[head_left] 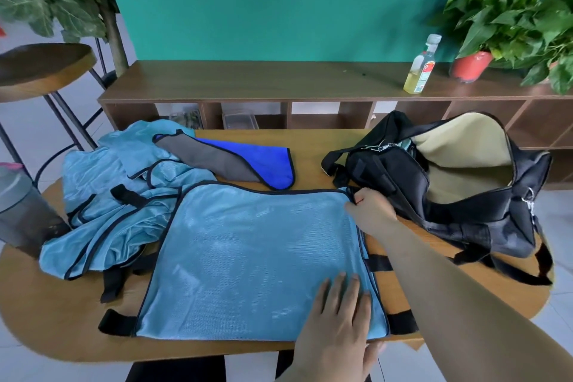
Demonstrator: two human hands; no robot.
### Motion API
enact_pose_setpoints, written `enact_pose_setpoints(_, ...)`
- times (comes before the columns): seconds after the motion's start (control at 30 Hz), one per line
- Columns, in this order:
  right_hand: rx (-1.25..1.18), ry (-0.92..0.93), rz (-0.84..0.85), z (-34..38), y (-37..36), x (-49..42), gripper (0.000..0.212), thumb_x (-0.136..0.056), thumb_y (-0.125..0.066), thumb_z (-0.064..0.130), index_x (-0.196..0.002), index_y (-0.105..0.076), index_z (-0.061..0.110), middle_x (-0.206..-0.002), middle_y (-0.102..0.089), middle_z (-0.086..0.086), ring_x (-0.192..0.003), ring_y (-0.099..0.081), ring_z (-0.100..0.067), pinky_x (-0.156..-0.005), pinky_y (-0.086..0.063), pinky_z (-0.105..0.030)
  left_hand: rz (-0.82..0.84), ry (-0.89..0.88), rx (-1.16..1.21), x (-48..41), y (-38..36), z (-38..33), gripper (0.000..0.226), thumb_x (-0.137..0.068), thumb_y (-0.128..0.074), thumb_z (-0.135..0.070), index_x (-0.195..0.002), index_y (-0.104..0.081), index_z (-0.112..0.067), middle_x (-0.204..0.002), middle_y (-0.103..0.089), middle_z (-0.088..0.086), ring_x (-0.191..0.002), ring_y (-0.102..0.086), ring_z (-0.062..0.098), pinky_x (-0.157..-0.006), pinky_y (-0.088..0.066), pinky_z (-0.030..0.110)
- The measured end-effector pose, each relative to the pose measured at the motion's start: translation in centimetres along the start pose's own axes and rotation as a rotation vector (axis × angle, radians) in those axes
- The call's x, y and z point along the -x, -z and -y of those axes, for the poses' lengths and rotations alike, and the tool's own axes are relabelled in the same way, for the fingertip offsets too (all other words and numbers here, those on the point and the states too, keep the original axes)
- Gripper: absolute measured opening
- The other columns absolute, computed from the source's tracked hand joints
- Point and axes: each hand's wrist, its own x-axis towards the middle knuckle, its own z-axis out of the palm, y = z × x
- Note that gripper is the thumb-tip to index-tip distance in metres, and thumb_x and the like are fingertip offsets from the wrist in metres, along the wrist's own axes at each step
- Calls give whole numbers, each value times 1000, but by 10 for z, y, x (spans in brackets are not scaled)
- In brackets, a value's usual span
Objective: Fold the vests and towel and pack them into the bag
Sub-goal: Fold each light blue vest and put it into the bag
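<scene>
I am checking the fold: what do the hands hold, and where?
The right hand pinches the flat vest at its far right corner; the left hand only presses it flat.

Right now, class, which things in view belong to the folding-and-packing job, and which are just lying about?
For the job: flat vest, pressed by the left hand and pinched at its far corner by the right hand; heaped vests; towel; open bag.

Lying about: bottle; cup; plant; stool.
</scene>
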Motion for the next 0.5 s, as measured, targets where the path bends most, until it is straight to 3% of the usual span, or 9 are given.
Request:
enact_pose_setpoints(0.2,-350,-89,45,-8,18,15,39,-88,-70,20,-74,-33,22,-74,-31,-5,-71,-33,-22,-65,-29,-38,-69,-60,201,8,-5,-13,44,-82,-58,-42,-121,-70,-28,-146,-61,-3,-139,-56,24,-109,-52,48)
enact_pose_setpoints(0.33,-434,-132,56,-12,25,26,38,-88,-69,18,-73,-34,21,-75,-34,-6,-71,-37,-23,-64,-36,-38,-196,-27,406,14,5,-13,47,-90,-54,-35,-135,-65,-29,-146,-60,-15,-141,-53,10,-115,-41,37)
enact_pose_setpoints(0.43,-490,-148,76,-7,33,31,31,-86,-72,22,-77,-42,19,-80,-41,-8,-75,-44,-23,-67,-42,-38,-360,72,699,27,27,-13,43,-102,-53,-28,-144,-60,-30,-150,-55,-22,-144,-47,2,-117,-39,31)
enact_pose_setpoints(0.5,-559,-142,95,1,39,37,30,-89,-74,21,-79,-46,18,-83,-47,-9,-76,-51,-23,-68,-50,-38,-332,197,1022,38,61,-12,43,-106,-51,-19,-143,-59,-41,-146,-54,-31,-141,-48,-3,-115,-38,19)
